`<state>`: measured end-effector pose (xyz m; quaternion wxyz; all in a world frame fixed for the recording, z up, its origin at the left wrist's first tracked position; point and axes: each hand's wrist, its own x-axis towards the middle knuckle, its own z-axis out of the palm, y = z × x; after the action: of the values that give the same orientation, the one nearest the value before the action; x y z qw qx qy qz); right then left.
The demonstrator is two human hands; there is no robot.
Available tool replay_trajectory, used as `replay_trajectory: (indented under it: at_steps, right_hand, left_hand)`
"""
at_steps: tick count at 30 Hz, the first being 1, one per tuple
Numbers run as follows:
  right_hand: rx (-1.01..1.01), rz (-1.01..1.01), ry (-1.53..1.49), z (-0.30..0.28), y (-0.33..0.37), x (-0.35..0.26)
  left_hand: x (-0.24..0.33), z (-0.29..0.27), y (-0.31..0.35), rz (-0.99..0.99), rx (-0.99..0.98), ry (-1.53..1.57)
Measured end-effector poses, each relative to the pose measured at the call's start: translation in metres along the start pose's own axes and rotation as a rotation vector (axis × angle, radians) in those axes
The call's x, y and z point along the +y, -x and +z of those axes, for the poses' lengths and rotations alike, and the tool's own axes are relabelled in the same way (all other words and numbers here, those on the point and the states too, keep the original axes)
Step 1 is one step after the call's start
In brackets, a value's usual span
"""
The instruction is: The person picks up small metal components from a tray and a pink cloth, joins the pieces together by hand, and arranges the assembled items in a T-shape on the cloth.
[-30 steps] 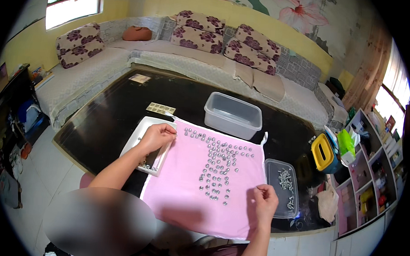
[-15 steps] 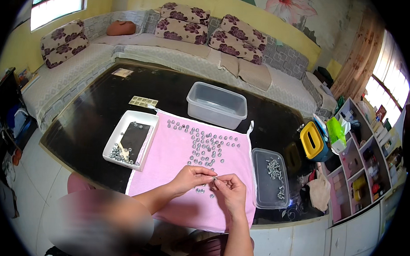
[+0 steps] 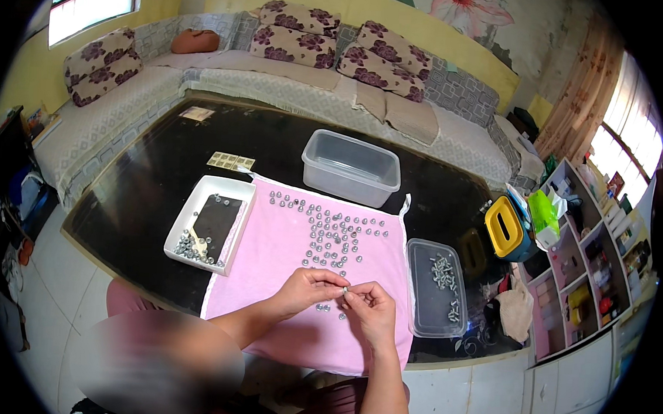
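Above the near part of a pink cloth (image 3: pixel 268 308), my two hands meet fingertip to fingertip. My left hand (image 3: pixel 306 289) and my right hand (image 3: pixel 371 311) both pinch a small silvery metal piece (image 3: pixel 346 288), mostly covered by the fingers; its exact kind cannot be made out. Spread over the cloth beyond the hands are many small grey, dome-like metal pieces (image 3: pixel 336 237), with several more close by my wrists. At the left, a white tray (image 3: pixel 173 237) holds loose round metal pieces (image 3: pixel 193 247). On the right, a clear plastic lid (image 3: pixel 417 285) carries a pile of small screws (image 3: pixel 442 274).
A clear plastic box (image 3: pixel 351 180) stands behind the cloth on the black table (image 3: pixel 140 191). A yellow-topped tissue box (image 3: pixel 502 225) and a compartmented shelf (image 3: pixel 565 269) are at the right. Beyond the table runs a long sofa (image 3: pixel 292 83). A stamped foil-like sheet (image 3: pixel 231 161) lies behind the tray.
My hands stay together over the cloth, with the fingers shifting only slightly around the small metal piece. The whole view has moved a little.
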<state>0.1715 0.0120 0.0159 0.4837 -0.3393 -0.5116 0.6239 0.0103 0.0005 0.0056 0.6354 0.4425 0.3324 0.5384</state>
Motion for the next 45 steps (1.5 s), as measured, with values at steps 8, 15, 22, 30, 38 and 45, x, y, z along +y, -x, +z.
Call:
replay_trajectory:
  at_steps: [8,15,22,30,38,45]
  right_hand:
    - [0.022,0.092,-0.111,0.001,-0.001,-0.002]
    - [0.081,0.093,-0.166,0.009,0.0,-0.003]
    - [0.068,0.116,-0.057,0.008,0.0,-0.003]
    - [0.045,0.13,-0.116,0.008,0.001,0.0]
    - [0.064,0.138,-0.06,0.009,0.0,0.0]
    - [0.043,0.099,0.027,0.008,0.001,0.005]
  left_hand:
    - [-0.008,-0.004,0.0,0.121,-0.051,-0.019]
    - [-0.006,0.001,-0.001,0.12,0.022,-0.043]
    - [-0.012,-0.004,-0.002,0.151,-0.002,-0.023]
    - [-0.011,-0.003,-0.002,0.186,0.003,-0.053]
    - [-0.014,-0.005,-0.003,0.21,0.044,-0.208]
    - [-0.011,-0.002,-0.001,0.169,0.003,-0.138]
